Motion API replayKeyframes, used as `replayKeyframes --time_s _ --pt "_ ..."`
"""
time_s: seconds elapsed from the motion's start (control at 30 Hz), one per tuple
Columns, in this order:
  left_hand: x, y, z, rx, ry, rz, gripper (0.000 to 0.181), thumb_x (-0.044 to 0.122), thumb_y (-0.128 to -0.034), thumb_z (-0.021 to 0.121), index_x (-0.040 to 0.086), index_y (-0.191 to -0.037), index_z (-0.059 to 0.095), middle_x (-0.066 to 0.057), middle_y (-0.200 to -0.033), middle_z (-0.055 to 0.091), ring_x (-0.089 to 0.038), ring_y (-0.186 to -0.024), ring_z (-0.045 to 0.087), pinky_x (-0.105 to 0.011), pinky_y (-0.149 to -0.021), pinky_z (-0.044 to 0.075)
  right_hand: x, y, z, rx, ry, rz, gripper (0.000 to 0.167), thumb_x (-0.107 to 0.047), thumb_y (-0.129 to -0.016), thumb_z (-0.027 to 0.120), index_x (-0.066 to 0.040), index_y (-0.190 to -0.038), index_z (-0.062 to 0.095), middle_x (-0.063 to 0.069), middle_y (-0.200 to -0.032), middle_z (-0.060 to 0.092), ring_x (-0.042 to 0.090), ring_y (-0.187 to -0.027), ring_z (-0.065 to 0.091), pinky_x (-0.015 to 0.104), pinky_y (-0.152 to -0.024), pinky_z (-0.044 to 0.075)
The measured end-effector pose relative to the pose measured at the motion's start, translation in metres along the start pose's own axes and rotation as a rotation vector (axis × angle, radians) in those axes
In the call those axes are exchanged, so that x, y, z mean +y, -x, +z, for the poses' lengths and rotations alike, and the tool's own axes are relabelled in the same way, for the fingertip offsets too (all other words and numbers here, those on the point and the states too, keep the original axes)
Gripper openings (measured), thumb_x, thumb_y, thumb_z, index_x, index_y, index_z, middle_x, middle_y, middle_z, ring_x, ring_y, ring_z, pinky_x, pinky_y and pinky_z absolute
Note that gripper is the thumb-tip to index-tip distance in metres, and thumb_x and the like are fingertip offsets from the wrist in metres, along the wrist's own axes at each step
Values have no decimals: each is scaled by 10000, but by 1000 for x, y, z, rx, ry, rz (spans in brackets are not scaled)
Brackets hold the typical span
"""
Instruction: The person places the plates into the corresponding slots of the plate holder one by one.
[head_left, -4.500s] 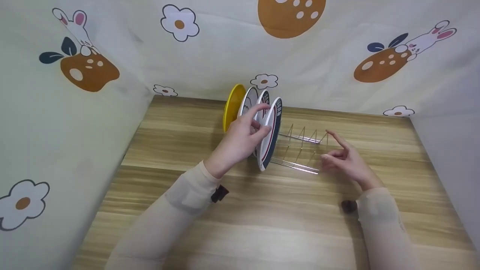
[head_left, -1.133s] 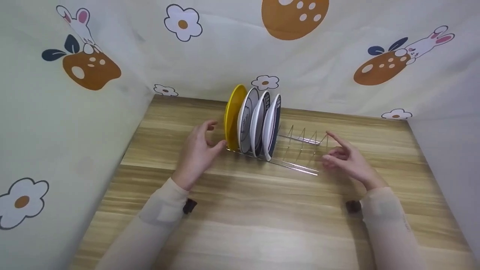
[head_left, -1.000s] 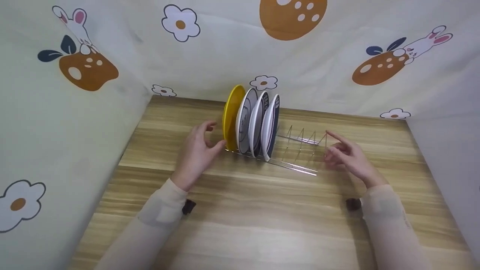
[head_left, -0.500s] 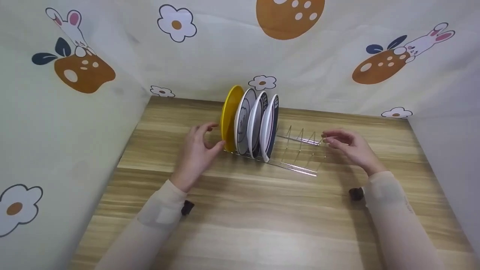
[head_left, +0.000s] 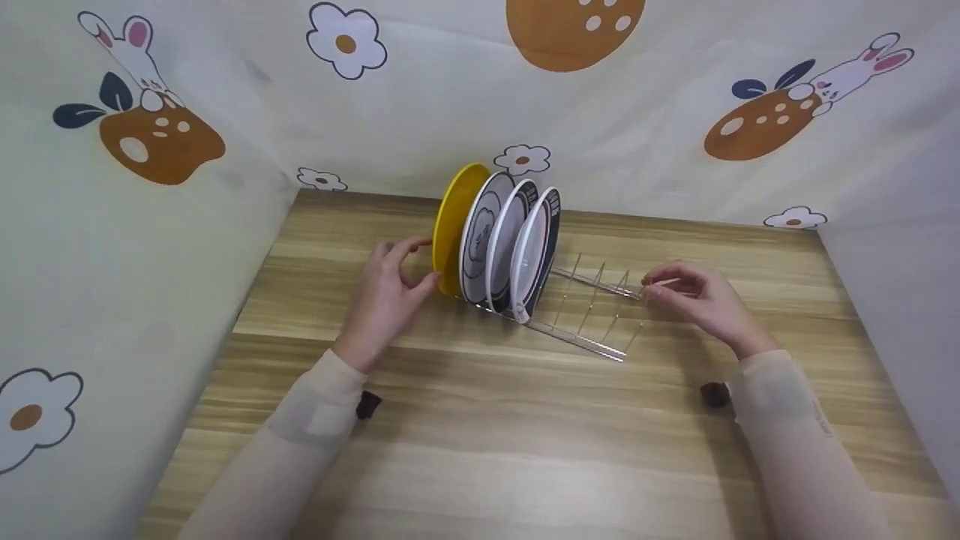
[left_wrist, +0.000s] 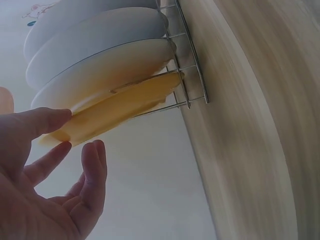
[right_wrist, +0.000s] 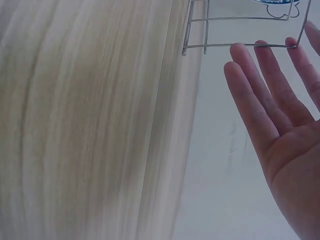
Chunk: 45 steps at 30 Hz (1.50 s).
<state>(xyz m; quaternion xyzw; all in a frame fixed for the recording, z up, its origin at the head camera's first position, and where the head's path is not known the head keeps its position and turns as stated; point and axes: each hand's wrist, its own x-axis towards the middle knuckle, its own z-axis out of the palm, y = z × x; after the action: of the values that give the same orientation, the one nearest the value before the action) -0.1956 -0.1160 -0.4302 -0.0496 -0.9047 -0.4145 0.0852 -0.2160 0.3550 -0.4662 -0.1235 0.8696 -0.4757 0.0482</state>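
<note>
A metal wire dish rack (head_left: 600, 348) lies along the back of the table. In its left half stand a yellow plate (head_left: 456, 210), a white plate with a grey drawing (head_left: 480, 244), and two white plates with dark rims, all on edge. My left hand (head_left: 386, 292) holds the rack's left end, thumb and index finger at the yellow plate; the wire there is hidden. In the left wrist view those fingertips bracket the yellow plate (left_wrist: 115, 107). At the other end, my right hand (head_left: 697, 304) pinches the end wire; the right wrist view shows its fingers against the wire.
Bare wire dividers (head_left: 591, 304) rise from the rack's right half. A cream curtain with fruit, rabbits and flowers (head_left: 420, 112) hangs behind and at both sides. The wood-grain table (head_left: 487, 435) extends toward me. A dark device (head_left: 715, 395) sits at each wrist.
My left hand has left the dark-rimmed plate for the rack's left end. My right thumb and fingers have come together on the end wire. The rack has turned slightly, its right end nearer me.
</note>
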Motion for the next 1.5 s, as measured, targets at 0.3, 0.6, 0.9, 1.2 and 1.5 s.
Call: replayKeyframes --time_s 0.3,0.6,0.9,1.2,1.5 --pt "-7 -8 0 8 68 47 472 153 -915 783 180 -1365 643 -111 -1283 539 -210 -795 629 -295 -717 572 -5 13 4 -17 -25 -30 273 -230 -981 723 -39 -1175 708 179 -1185 718 140 -1008 736 199 -869 590" --pt "-15 -20 -2 -43 102 26 473 171 -920 787 204 -1368 639 -117 -1323 524 -221 -850 664 -315 -761 612 -10 29 16 18 -10 -12 251 -219 -968 737 -54 -1154 703 172 -1150 731 216 -1023 733 184 -879 583" --pt "-17 -35 1 -88 140 31 456 169 -929 775 233 -1362 647 -105 -1345 541 -212 -825 655 -300 -717 601 -14 49 25 47 -47 -6 324 -178 -910 797 -17 -1168 686 230 -1162 717 103 -1025 733 213 -903 593" --pt "-20 -44 5 -115 177 27 433 176 -955 748 256 -1365 633 -84 -1362 518 -229 -871 666 -288 -716 595 -18 57 32 58 -11 -10 319 -208 -868 840 -50 -1106 699 212 -1114 740 124 -988 751 249 -874 613" --pt "-22 -52 12 -139 184 23 408 179 -977 721 241 -1364 612 -83 -1370 509 -276 -912 661 -300 -722 593 -27 65 35 54 42 -32 286 -221 -840 868 -72 -1029 714 135 -1010 772 147 -910 771 281 -803 636"
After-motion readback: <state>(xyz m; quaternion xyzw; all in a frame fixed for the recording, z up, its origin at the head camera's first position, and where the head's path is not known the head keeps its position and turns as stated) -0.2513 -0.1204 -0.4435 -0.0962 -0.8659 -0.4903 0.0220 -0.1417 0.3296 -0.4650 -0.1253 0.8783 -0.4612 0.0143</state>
